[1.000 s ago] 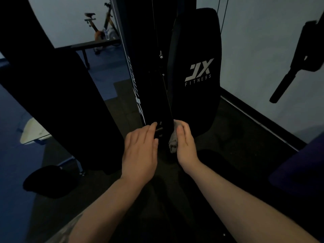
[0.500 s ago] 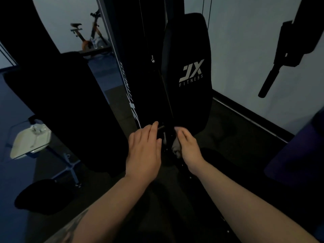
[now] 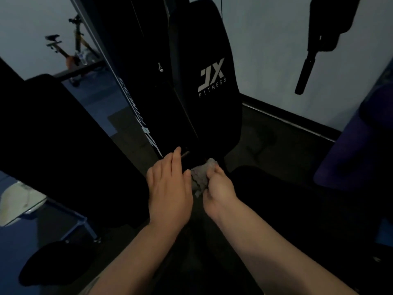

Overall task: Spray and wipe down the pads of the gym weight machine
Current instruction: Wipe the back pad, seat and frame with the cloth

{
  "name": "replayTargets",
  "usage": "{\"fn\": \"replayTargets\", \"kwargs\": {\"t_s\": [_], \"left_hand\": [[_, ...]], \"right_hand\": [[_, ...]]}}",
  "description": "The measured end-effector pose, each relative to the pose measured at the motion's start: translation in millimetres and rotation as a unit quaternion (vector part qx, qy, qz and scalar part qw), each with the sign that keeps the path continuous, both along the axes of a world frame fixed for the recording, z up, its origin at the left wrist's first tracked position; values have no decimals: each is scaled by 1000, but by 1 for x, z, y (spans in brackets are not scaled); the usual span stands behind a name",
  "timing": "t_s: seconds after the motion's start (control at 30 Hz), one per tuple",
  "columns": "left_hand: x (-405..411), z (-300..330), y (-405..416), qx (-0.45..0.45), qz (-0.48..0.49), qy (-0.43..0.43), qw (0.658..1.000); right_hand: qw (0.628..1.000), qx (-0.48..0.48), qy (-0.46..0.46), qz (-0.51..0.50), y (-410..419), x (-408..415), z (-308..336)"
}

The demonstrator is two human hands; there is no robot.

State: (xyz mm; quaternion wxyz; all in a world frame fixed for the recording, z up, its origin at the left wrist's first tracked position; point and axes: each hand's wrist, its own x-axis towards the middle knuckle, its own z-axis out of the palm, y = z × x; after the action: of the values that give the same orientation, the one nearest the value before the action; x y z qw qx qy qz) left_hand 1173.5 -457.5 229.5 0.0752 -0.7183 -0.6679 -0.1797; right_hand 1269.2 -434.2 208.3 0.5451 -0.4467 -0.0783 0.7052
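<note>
A tall black back pad [image 3: 204, 73] with a white "JX Fitness" logo stands upright in the middle of the weight machine. My right hand [image 3: 219, 188] is closed around a crumpled grey cloth [image 3: 201, 176] just below the pad's lower edge. My left hand [image 3: 170, 188] lies flat beside it, fingers together and stretched toward the black frame post [image 3: 136, 92]. A dark seat pad [image 3: 287, 205] spreads to the right of my right wrist. No spray bottle shows.
A long black padded arm [image 3: 63, 150] slants across the left. A black handle [image 3: 306, 75] hangs at the upper right by the white wall. A white plate on a blue stand [image 3: 19, 201] sits low left. An exercise bike [image 3: 72, 54] stands far back.
My right hand has drawn back toward me and bunched the cloth, which now shows more between the two hands. The left hand has barely shifted. The view tilted slightly.
</note>
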Motion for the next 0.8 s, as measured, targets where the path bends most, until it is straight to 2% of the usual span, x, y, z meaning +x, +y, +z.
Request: {"fn": "replayTargets", "kwargs": {"t_s": [0.1, 0.17, 0.23, 0.3, 0.43, 0.67, 0.8], "left_hand": [[-2, -1, 1, 4, -5, 1, 1000], [-3, -2, 1, 10, -10, 3, 1000], [-5, -3, 1, 5, -19, 4, 1000], [-5, -2, 1, 5, -25, 4, 1000], [-5, -1, -1, 4, -23, -4, 1000], [-1, 1, -1, 3, -14, -12, 1000], [-1, 3, -2, 0, -3, -19, 1000]], "right_hand": [[997, -80, 2, -11, 13, -1, 12], [997, -81, 8, 9, 17, 6, 21], [998, -43, -16, 30, 17, 8, 29], [996, 40, -72, 24, 13, 4, 25], [973, 154, -171, 3, -1, 1, 8], [963, 154, -187, 117, 28, 40, -2], [939, 218, -206, 169, 43, 41, 8]]}}
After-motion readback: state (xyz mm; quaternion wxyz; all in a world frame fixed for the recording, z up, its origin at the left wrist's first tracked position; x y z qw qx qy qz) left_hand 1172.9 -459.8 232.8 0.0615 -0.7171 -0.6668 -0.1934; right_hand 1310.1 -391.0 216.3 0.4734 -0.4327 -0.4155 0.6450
